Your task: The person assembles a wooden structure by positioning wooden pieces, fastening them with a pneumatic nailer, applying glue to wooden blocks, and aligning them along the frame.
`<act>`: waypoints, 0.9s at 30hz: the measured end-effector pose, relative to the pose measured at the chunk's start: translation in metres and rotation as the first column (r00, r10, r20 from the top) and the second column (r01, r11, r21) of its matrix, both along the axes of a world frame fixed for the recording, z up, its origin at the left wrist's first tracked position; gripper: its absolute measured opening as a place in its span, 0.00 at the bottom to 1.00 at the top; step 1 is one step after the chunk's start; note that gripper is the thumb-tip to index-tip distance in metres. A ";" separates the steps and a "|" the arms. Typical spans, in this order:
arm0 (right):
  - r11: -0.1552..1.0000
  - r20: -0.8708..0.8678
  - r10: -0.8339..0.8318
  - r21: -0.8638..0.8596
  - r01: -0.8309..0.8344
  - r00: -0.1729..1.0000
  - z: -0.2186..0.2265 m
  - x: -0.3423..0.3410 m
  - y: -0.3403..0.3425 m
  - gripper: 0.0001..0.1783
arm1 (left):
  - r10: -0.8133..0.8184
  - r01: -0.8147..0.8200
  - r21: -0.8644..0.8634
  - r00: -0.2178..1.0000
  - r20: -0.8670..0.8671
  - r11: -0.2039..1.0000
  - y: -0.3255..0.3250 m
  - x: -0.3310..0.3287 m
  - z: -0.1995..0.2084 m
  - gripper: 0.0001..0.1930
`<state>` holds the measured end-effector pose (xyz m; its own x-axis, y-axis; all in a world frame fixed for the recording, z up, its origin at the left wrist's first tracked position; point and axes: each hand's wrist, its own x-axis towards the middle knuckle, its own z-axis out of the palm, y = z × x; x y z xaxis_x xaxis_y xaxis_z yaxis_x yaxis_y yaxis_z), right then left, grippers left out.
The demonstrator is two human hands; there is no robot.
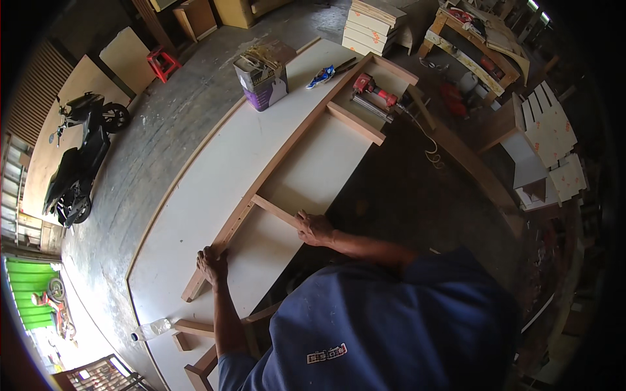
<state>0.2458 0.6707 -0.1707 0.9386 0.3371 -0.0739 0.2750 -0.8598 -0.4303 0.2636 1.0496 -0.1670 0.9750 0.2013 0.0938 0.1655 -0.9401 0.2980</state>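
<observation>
A wooden frame lies on a long white-topped table point(195, 195). Its long rail point(287, 151) runs from near left to far right, with several short crosspieces standing off its right side. My left hand point(212, 266) is wrapped round the near part of this rail. My right hand point(315, 229) grips the free end of the nearest crosspiece point(276, 211), which meets the rail at its other end. Toward the table's far end a red nail gun point(373, 90) rests across the frame, its thin hose trailing off to the right.
Left of the frame stand an open purple-and-white carton point(264, 91) and a blue-and-white packet point(321, 77). A clear bottle point(154, 330) lies near loose wood pieces point(194, 328) at the near left. Beyond are a black motorcycle point(81, 156), a red stool point(163, 64) and stacked panels point(366, 32).
</observation>
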 end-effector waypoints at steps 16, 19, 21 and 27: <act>1.000 0.005 0.029 -0.008 -0.029 1.000 -0.005 0.017 -0.004 0.24 | 0.065 -0.065 -0.005 0.998 -0.024 0.998 -0.003 0.002 0.000 0.26; 0.994 0.134 0.102 0.034 -0.108 0.986 -0.012 0.017 0.005 0.22 | 0.013 -0.014 -0.050 1.000 -0.007 0.999 0.018 -0.013 -0.013 0.22; 0.967 0.122 -0.022 0.255 -0.010 0.992 -0.027 0.016 0.009 0.22 | 0.041 -0.041 -0.032 0.999 0.004 0.999 0.026 -0.016 -0.014 0.21; 0.995 0.042 0.096 0.036 -0.098 0.994 -0.010 0.030 0.002 0.25 | 0.095 -0.095 -0.070 0.995 -0.004 0.993 -0.001 0.010 -0.002 0.25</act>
